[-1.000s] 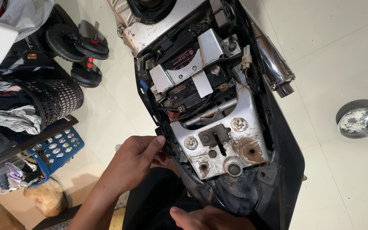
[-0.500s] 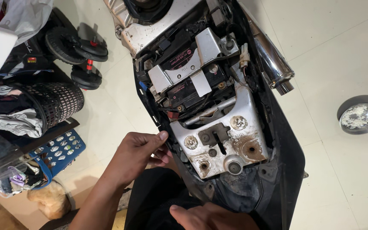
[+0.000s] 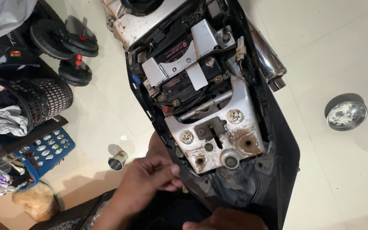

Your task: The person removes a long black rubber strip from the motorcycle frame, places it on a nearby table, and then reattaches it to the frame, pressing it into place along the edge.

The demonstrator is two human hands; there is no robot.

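**Hands at the open rear of a black scooter**

The left hand (image 3: pixel 150 181), lower centre of the frame, has its fingers (image 3: pixel 172 170) pinched narrow against the thumb; whether anything sits between them cannot be told. It lies just beside the left edge of the black scooter body (image 3: pixel 284 145). The rusted silver metal bracket plate (image 3: pixel 216 134) occupies the centre, with the black battery under a silver strap (image 3: pixel 184 70) above it. The right hand (image 3: pixel 224 220) shows only partly at the bottom edge, its grip hidden. A small shiny metal cup (image 3: pixel 117 161) stands on the cream tiled floor (image 3: pixel 341 179), left of centre.
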